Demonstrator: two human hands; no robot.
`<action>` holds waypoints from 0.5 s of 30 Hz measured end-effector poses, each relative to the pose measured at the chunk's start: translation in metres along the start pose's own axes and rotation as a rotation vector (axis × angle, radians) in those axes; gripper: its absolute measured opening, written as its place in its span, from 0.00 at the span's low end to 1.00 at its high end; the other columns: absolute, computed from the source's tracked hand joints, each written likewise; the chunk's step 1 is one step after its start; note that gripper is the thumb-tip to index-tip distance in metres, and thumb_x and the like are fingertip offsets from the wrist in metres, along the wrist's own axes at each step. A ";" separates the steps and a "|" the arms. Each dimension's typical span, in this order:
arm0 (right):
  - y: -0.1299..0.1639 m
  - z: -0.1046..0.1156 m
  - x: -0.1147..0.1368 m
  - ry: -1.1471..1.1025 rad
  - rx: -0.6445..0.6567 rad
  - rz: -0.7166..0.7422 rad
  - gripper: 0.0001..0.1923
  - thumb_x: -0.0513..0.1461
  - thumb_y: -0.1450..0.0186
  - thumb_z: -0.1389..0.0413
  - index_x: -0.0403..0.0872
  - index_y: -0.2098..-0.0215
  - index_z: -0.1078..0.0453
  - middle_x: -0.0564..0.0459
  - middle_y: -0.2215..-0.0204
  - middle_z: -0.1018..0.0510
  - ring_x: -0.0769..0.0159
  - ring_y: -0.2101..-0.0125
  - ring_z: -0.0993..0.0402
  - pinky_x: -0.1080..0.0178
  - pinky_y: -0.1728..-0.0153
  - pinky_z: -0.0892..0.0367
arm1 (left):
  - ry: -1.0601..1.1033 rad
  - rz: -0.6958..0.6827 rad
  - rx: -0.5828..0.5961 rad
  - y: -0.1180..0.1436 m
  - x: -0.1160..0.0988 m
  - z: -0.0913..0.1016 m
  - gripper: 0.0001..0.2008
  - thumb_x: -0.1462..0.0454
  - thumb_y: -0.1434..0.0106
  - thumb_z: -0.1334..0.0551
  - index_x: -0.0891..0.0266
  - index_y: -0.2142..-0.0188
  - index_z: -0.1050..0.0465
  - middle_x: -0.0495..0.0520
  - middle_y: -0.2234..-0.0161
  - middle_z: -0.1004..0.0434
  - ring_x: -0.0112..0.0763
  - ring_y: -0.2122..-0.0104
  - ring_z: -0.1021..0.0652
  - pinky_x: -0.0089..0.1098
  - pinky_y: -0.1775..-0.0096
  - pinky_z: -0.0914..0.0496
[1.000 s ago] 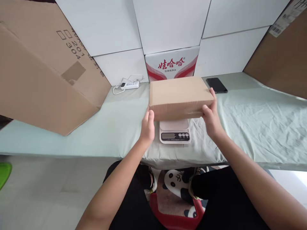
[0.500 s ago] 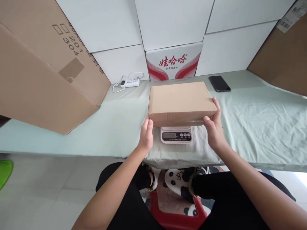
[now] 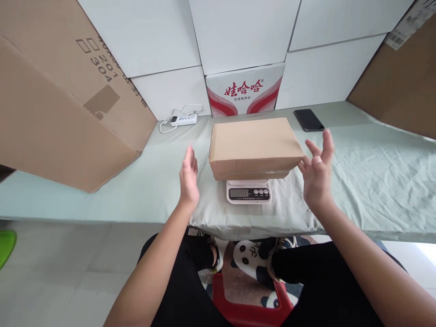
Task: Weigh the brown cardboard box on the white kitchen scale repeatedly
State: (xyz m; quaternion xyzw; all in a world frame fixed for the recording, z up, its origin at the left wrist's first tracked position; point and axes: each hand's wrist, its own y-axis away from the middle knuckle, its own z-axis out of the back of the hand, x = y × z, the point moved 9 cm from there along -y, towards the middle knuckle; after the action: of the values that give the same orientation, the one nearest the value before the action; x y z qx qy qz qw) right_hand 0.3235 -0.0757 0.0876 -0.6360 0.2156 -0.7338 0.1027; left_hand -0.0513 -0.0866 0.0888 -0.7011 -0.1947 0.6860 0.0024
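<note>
A closed brown cardboard box (image 3: 254, 141) rests on a small white kitchen scale (image 3: 249, 198) near the table's front edge. The box hides the scale's platform; the grey display and a row of buttons show below it. To the left of the box, my left hand (image 3: 189, 179) is open, fingers stretched out, apart from the cardboard. My right hand (image 3: 317, 175) is open with its fingers spread, close by the box's front right corner; whether a fingertip touches it I cannot tell.
A black phone (image 3: 309, 120) lies behind my right hand. A white power strip with a cable (image 3: 184, 119) lies at the back left. White boxes (image 3: 243, 34) and a printed red-and-white carton (image 3: 245, 93) line the back. Large cardboard boxes (image 3: 64, 104) flank the table.
Both hands have let go of the cardboard box and moved outward, the left one leftward and the right one rightward. The box stays on the scale.
</note>
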 end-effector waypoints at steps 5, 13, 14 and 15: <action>-0.006 -0.005 -0.014 -0.143 -0.035 -0.194 0.43 0.65 0.26 0.47 0.74 0.17 0.52 0.52 0.22 0.30 0.40 0.21 0.33 0.25 0.22 0.36 | 0.038 0.053 0.036 -0.009 0.009 -0.003 0.49 0.25 0.29 0.52 0.46 0.22 0.32 0.53 0.16 0.44 0.49 0.16 0.44 0.49 0.18 0.43; 0.001 -0.028 -0.011 -0.196 0.015 -0.192 0.40 0.66 0.25 0.48 0.74 0.18 0.45 0.63 0.17 0.36 0.42 0.20 0.35 0.29 0.27 0.25 | 0.147 -0.034 0.252 0.011 -0.007 -0.054 0.43 0.29 0.26 0.48 0.50 0.27 0.26 0.57 0.22 0.28 0.54 0.16 0.41 0.51 0.19 0.39; 0.002 -0.029 -0.010 -0.170 0.022 -0.159 0.39 0.66 0.25 0.49 0.75 0.18 0.45 0.64 0.17 0.37 0.41 0.19 0.37 0.28 0.27 0.26 | 0.153 -0.045 0.256 0.012 -0.008 -0.055 0.42 0.30 0.26 0.48 0.51 0.27 0.25 0.57 0.23 0.27 0.53 0.16 0.41 0.51 0.19 0.39; 0.001 -0.029 -0.009 -0.130 0.031 -0.117 0.39 0.67 0.25 0.49 0.76 0.19 0.46 0.65 0.17 0.37 0.40 0.18 0.39 0.27 0.26 0.28 | 0.154 -0.053 0.256 0.011 -0.008 -0.055 0.42 0.30 0.25 0.48 0.50 0.28 0.25 0.57 0.23 0.26 0.53 0.16 0.41 0.51 0.19 0.39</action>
State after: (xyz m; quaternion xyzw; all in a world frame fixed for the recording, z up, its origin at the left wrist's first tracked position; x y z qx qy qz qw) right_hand 0.2962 -0.0672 0.0766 -0.6922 0.1595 -0.6989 0.0832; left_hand 0.0052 -0.0845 0.0972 -0.7402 -0.1233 0.6492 0.1246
